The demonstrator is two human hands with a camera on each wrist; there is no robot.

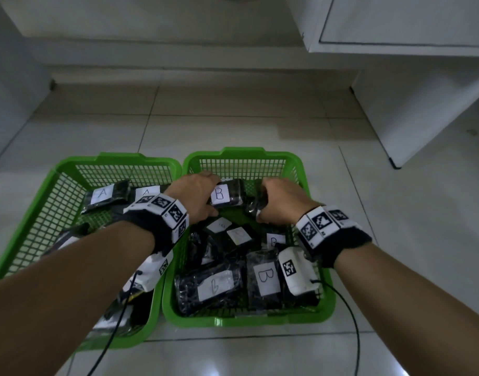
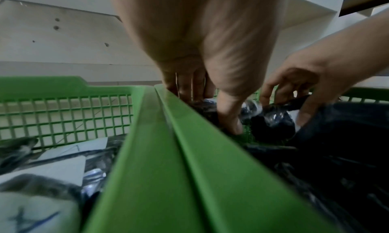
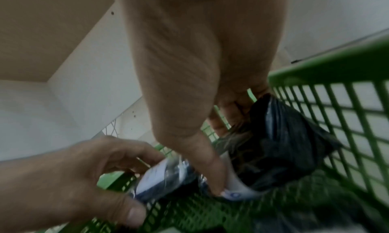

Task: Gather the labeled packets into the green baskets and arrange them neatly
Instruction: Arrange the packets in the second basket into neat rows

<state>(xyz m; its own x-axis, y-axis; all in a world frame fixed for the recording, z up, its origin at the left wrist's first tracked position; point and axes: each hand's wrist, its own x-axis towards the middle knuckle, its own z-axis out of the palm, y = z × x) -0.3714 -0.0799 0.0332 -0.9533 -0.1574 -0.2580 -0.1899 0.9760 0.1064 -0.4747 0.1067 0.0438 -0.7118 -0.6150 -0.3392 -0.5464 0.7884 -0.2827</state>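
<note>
**Head view: both hands on packets at far end of right basket**

Head cam: two green baskets side by side on the tiled floor, rims touching. Left basket (image 1: 70, 169) holds packets labeled A (image 1: 104, 196) near its far wall; more packets sit closer in, mostly hidden under the left forearm. Right basket (image 1: 292, 164) holds the B packets, several lying loose and overlapping: two with big B labels at the near edge (image 1: 268, 278), smaller ones mid-basket, some labels angled or blurred.

Left hand (image 1: 196, 196) reaches across the shared rim into the right basket. Fingers and thumb are curled round a black packet with a white B label (image 1: 226, 195), gripping it by its left end, close to the far wall. Left wrist cam confirms: thumb pressed down along the packet side, fingers behind it.

Right hand (image 1: 283, 203) is just beside, fingers wrapped over a second black packet (image 1: 257, 200) standing on edge against the far right area; thumb pins its white label at the bottom. Its letter isn't readable. Right wrist cam shows that packet (image 3: 280, 136) leaning toward the mesh side wall.

Marker bands on both wrists, cables trailing down to the floor.

White cabinets (image 1: 395, 23) stand beyond the baskets.
</note>
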